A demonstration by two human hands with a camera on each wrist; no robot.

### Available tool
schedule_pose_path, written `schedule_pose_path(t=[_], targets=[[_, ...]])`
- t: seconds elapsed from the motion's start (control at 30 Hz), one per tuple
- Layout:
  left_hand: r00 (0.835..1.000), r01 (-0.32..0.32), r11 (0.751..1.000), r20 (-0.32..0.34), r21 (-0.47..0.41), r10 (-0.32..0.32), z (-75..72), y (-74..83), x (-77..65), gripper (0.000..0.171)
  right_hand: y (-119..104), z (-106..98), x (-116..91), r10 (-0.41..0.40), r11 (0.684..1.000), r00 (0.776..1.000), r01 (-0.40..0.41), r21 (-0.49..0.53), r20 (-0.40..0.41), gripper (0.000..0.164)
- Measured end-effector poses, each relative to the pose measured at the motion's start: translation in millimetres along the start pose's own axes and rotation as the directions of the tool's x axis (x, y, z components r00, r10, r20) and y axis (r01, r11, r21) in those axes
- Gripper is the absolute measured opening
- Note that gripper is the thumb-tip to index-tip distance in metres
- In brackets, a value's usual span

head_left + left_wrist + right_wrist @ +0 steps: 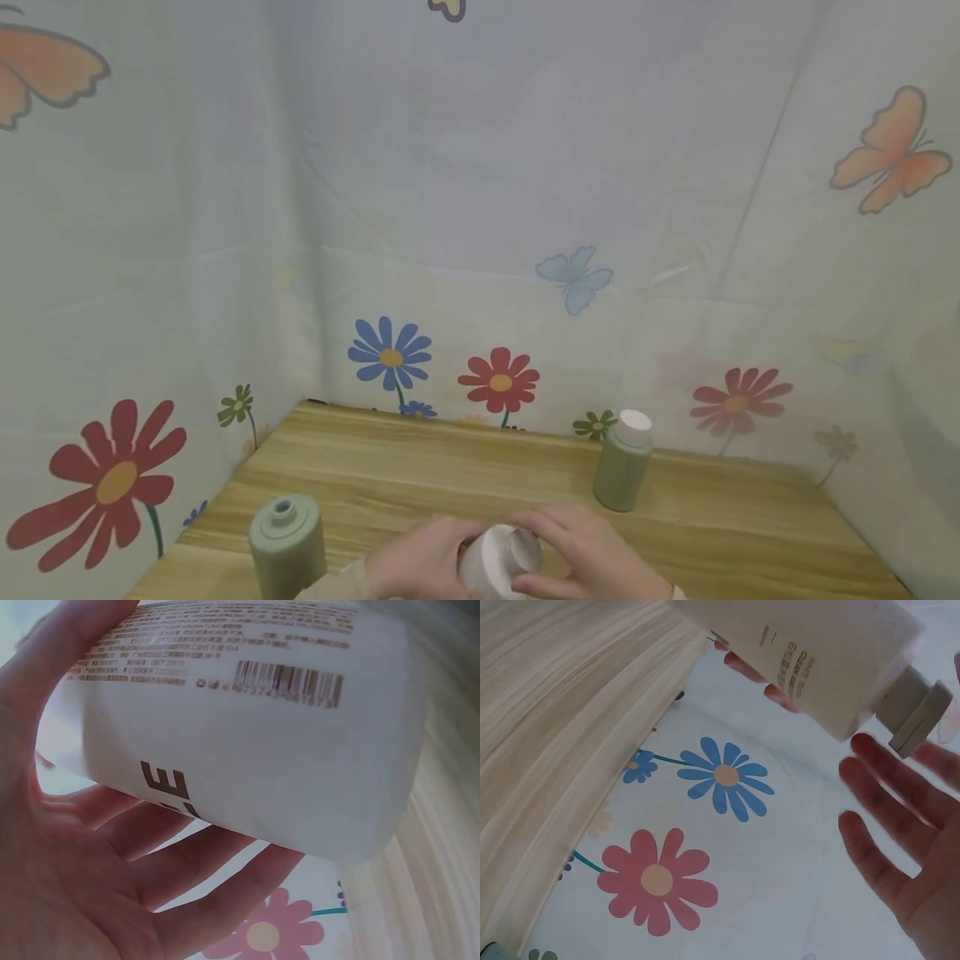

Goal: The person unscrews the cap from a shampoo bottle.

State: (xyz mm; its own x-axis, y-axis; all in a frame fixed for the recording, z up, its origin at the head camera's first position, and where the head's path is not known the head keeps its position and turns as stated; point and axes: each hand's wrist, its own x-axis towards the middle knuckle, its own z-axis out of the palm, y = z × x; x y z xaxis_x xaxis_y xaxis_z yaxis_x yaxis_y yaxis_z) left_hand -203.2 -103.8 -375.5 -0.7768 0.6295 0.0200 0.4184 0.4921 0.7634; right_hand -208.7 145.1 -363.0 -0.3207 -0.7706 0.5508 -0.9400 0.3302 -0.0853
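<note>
My left hand [423, 560] grips a white bottle [247, 750], thumb on one side and fingers curled round the other. Brown print and a barcode show on its wall in the left wrist view. The bottle is tilted above the table, its pale cap [915, 709] towards my right hand [911, 832]. Those right fingers are spread around the cap, fairly straight, with a gap beside the thumb in the right wrist view. To the left stands a green bottle [288, 546] with an uncapped neck.
A second green bottle [624, 467] with a white cap stands at the back right of the wooden table [450, 454]. A white curtain [480, 183] printed with flowers and butterflies hangs round the table's back and sides.
</note>
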Motion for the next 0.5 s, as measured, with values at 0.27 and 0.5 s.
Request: schedule_pose_path(t=[0.27, 0.5], targets=[[0.999, -0.015, 0.997, -0.040, 0.072, 0.018, 0.2, 6.5, 3.8, 0.049, -2.5, 3.2, 4.8, 0.004, 0.990, 0.983, -0.030, -0.138, -0.183, 0.029], [1.000, 0.020, 0.999, -0.023, 0.034, -0.020, 1.9, 3.4, 1.2, 0.043, -2.0, 5.6, 4.2, -0.031, 0.998, 0.991, 0.023, -0.060, -0.132, 0.026]])
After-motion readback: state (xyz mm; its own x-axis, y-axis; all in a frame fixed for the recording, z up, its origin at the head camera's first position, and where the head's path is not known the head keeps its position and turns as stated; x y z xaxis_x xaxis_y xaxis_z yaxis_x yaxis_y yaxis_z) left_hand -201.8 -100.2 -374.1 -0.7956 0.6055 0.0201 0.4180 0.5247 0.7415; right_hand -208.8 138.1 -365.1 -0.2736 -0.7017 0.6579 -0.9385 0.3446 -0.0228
